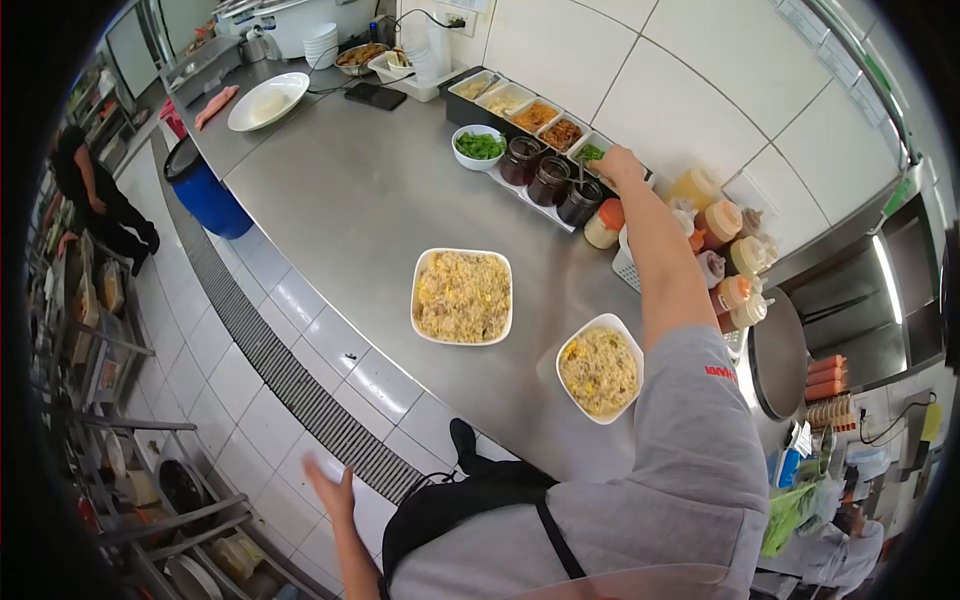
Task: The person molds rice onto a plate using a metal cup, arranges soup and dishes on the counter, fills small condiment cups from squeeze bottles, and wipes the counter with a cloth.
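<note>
Now, the left hand is hanging low over the floor, open and blurry, its fingers holding nothing. The big bowl of rice is sitting mid-bench. The small bowl of rice is sitting close to the body; a bump from the grey shirt could slide it. The right hand is bending over the green bits, behind the jars. I cannot tell if its fingers are gripping anything. Bits could be falling into the wrong tub, since the tubs are sitting so close. The arm could tip a bottle, because bottles are crowding beside it.

A person is standing far left, past the blue barrel. The floor drain is running beside the bench, which is shining like metal. A phone is lying on it. White tiles are covering the wall.
</note>
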A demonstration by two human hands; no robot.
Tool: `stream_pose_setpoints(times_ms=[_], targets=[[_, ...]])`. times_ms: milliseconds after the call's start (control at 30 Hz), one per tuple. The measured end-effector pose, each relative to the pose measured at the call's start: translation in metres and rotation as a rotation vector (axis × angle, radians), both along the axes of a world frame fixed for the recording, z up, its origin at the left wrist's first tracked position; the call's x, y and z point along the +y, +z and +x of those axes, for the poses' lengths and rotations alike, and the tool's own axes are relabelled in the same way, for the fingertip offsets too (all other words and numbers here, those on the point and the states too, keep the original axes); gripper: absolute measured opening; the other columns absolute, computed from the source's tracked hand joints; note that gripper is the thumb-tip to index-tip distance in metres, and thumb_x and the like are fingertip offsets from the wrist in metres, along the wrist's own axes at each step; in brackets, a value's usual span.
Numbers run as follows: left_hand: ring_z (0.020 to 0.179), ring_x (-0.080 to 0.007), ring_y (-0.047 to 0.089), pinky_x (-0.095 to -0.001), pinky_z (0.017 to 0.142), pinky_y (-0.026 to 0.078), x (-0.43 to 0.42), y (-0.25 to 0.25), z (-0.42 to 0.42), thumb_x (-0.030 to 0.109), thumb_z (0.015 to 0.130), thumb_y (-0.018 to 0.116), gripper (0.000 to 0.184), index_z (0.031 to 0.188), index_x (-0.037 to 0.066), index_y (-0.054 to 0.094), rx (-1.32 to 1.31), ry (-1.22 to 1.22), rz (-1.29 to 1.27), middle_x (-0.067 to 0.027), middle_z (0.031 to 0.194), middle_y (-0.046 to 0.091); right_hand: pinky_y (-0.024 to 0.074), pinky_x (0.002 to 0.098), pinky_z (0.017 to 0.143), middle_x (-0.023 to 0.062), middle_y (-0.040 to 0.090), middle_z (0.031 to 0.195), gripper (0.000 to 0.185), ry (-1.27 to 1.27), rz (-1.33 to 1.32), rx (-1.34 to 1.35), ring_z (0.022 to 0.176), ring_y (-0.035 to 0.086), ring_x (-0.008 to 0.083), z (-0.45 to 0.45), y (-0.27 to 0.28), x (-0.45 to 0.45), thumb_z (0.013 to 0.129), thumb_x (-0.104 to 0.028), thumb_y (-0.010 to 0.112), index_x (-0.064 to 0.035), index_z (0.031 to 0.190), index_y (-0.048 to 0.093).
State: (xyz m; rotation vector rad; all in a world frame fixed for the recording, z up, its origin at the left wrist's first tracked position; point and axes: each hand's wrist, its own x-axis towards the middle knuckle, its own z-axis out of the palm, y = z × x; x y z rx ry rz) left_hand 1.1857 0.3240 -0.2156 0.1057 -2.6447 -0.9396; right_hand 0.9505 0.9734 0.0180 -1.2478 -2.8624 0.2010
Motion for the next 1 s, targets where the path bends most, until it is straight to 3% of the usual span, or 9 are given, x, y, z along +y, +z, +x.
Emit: stream_pose_setpoints(times_ms=[33, 100, 200, 300, 500, 600, 800, 900, 1000], targets=[[0.082, -0.0274, 0.055, -0.0314, 0.062, 0.045, 0.022, 0.015, -0.027, 0.008, 0.072, 0.063, 0.017, 0.084, -0.002, 0.055, 0.028, -0.177, 0.007, -0.0147, 0.091, 0.057, 0.0487, 0.0362, 0.067, 0.0134, 0.061, 0.074, 0.021, 0.066, -0.019, -0.074, 0.074, 0.061, 0.0235, -0.009, -0.009, 0.013, 0.068, -0.023, 0.062, -0.0039, 0.076, 0.064], [0.068, -0.0244, 0.053, -0.0317, 0.056, 0.041, 0.062, 0.029, -0.069, 0.009, 0.077, 0.060, 0.013, 0.083, -0.001, 0.055, -0.336, -0.161, 0.101, -0.0130, 0.082, 0.056, 0.0496, 0.0321, 0.060, 0.0096, 0.059, 0.056, 0.020, 0.193, -0.052, -0.220, 0.058, 0.061, 0.0211, -0.026, -0.026, 0.046, 0.069, -0.022, 0.061, -0.0033, 0.065, 0.063], [0.055, -0.0171, 0.046, -0.0291, 0.048, 0.035, 0.147, 0.083, -0.125, 0.009, 0.081, 0.054, 0.010, 0.080, -0.001, 0.057, 0.148, -0.163, 0.328, -0.0079, 0.070, 0.052, 0.0495, 0.0373, 0.069, 0.0152, 0.062, 0.091, 0.024, 0.254, 0.078, -0.453, 0.080, 0.061, 0.0276, -0.036, 0.000, 0.042, 0.065, -0.012, 0.061, -0.0020, 0.086, 0.064], [0.054, -0.0115, 0.043, -0.0250, 0.048, 0.035, 0.191, 0.108, -0.179, 0.007, 0.079, 0.057, 0.009, 0.078, 0.000, 0.060, 0.287, -0.368, 0.348, -0.0039, 0.064, 0.048, 0.0499, 0.0357, 0.066, 0.0164, 0.063, 0.080, 0.014, 0.310, 0.332, -0.060, 0.077, 0.062, 0.0267, -0.023, 0.007, 0.040, 0.072, -0.009, 0.051, -0.0017, 0.076, 0.063], [0.054, -0.0097, 0.042, -0.0226, 0.049, 0.034, 0.225, 0.098, -0.207, 0.010, 0.076, 0.063, 0.010, 0.072, 0.000, 0.063, 0.140, -0.312, 0.517, -0.0032, 0.064, 0.049, 0.0484, 0.0383, 0.071, 0.0192, 0.061, 0.090, 0.023, 0.294, 0.432, 0.124, 0.083, 0.060, 0.0306, -0.012, -0.021, 0.051, 0.074, -0.013, 0.046, -0.0017, 0.083, 0.064], [0.053, -0.0102, 0.043, -0.0235, 0.049, 0.035, 0.222, 0.099, -0.203, 0.011, 0.076, 0.062, 0.012, 0.072, -0.001, 0.062, 0.120, -0.333, 0.480, -0.0036, 0.063, 0.049, 0.0479, 0.0388, 0.071, 0.0205, 0.061, 0.087, 0.023, 0.297, 0.198, 0.026, 0.083, 0.059, 0.0312, -0.011, -0.027, 0.041, 0.073, -0.013, 0.046, -0.0021, 0.082, 0.064], [0.053, -0.0128, 0.044, -0.0262, 0.049, 0.036, 0.221, 0.090, -0.210, 0.013, 0.078, 0.060, 0.016, 0.070, -0.001, 0.061, 0.155, -0.319, 0.480, -0.0050, 0.060, 0.050, 0.0473, 0.0390, 0.072, 0.0196, 0.061, 0.087, 0.023, 0.414, 0.284, -0.119, 0.083, 0.059, 0.0313, -0.008, -0.036, 0.062, 0.070, -0.013, 0.046, -0.0011, 0.079, 0.064], [0.054, -0.0137, 0.046, -0.0267, 0.049, 0.037, 0.220, 0.091, -0.210, 0.013, 0.079, 0.059, 0.018, 0.068, -0.001, 0.060, 0.132, -0.306, 0.472, -0.0058, 0.062, 0.052, 0.0470, 0.0384, 0.053, 0.0184, 0.060, 0.070, 0.018, 0.585, 0.375, 0.018, 0.062, 0.060, 0.0287, -0.014, -0.066, 0.111, 0.071, -0.011, 0.050, -0.0022, 0.075, 0.065], [0.054, -0.0143, 0.048, -0.0269, 0.050, 0.038, 0.221, 0.090, -0.210, 0.013, 0.079, 0.058, 0.018, 0.067, -0.001, 0.059, 0.138, -0.288, 0.495, -0.0063, 0.063, 0.053, 0.0389, 0.0372, 0.046, 0.0147, 0.055, 0.063, 0.018, 0.202, -0.086, 0.198, 0.052, 0.051, 0.0244, -0.007, -0.058, 0.109, 0.072, -0.009, 0.050, -0.0024, 0.077, 0.065]])
